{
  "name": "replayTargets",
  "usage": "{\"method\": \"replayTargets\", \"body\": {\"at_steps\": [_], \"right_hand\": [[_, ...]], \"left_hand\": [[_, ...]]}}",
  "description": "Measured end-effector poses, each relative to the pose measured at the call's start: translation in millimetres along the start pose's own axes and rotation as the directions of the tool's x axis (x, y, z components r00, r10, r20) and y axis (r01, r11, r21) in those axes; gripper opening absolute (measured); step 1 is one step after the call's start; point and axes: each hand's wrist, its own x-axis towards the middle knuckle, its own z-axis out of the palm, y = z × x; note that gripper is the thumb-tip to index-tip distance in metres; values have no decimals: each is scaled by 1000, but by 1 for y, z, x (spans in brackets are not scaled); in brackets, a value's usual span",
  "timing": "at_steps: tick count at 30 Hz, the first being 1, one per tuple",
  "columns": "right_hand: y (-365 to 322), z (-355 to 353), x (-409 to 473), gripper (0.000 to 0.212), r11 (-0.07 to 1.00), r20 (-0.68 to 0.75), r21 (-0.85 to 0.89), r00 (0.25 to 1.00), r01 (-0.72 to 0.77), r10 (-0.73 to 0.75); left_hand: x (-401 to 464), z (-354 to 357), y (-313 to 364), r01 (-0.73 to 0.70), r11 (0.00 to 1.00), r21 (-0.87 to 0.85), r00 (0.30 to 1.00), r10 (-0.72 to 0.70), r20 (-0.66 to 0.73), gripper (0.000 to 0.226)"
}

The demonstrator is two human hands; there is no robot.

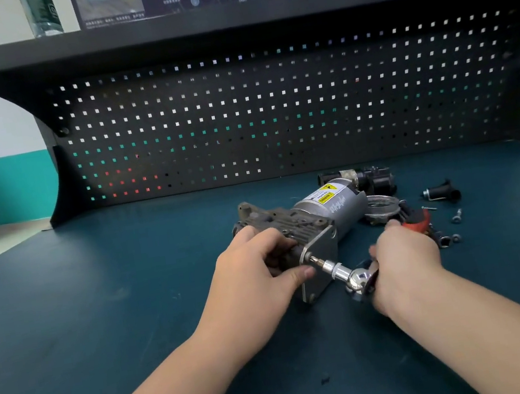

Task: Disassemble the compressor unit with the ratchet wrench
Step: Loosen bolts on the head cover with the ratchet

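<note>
Head view: the left hand has its grip curled around the dark finned end of the compressor unit, fingers over the top and thumb along the near side, just left of the square metal plate. The compressor unit lies on its side on the desk, its grey cylindrical motor body with a yellow warning label reaching up and to the right of that grip. The right hand grips the handle of the ratchet wrench, fingers wrapped around it; the red end of the handle shows beyond the knuckles. Left of the right grip, the shiny wrench head carries a bit that meets a fastener on the plate. Beyond the right grip lie loose bolts, a black fitting and a round metal ring.
</note>
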Motion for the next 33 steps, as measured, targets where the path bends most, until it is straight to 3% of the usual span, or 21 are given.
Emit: {"method": "replayTargets", "body": {"at_steps": [3,5,7,8,9,11,12,16,18,22,24,26,29,31,33], "right_hand": [[-1,1,0,26,994,-109,-79,990,78,-86],[-6,5,-7,33,994,-110,-54,989,96,-101],[-7,6,-9,34,996,-92,-45,993,71,-75],[-6,6,-9,34,997,-81,-52,994,63,-67],[-7,5,-11,34,996,-72,-60,995,58,-62],[-7,6,-9,34,994,-67,-81,995,72,-77],[-7,7,-8,33,993,-69,-86,994,78,-84],[-8,6,-6,28,985,-39,-143,994,92,-99],[-15,1,-1,22,980,29,-191,999,50,-45],[-36,-11,4,21,980,234,-194,969,-32,78],[-38,-10,4,23,985,299,-167,954,50,2],[-38,-6,0,20,945,361,-190,914,266,-185],[-48,-5,-10,5,719,530,-184,684,670,-501],[-57,-10,-17,16,654,623,-54,537,754,-568],[-64,-15,-23,21,635,615,-16,508,772,-603]], "left_hand": [[-4,-5,8,16,998,53,1000,-16,9,21],[-12,-8,17,28,998,58,991,-20,-136,12],[-22,-6,29,154,975,-160,948,-191,-254,9],[-26,-4,34,271,890,-366,919,-352,-177,16],[-27,1,38,424,718,-552,870,-491,30,21],[-24,5,47,681,351,-643,710,-532,462,34],[-20,7,49,736,244,-631,655,-493,573,38],[-7,17,56,731,7,-683,605,-469,643,17],[-6,23,56,708,-26,-706,604,-495,624,9],[-9,31,48,657,-50,-752,657,-451,604,15],[-10,32,46,620,-75,-781,689,-422,588,21],[-10,34,45,600,-87,-795,703,-416,576,20],[-13,37,44,599,-89,-796,698,-429,573,17],[-15,38,43,597,-96,-797,695,-434,573,19],[-17,38,42,593,-121,-796,688,-437,580,17]]}}
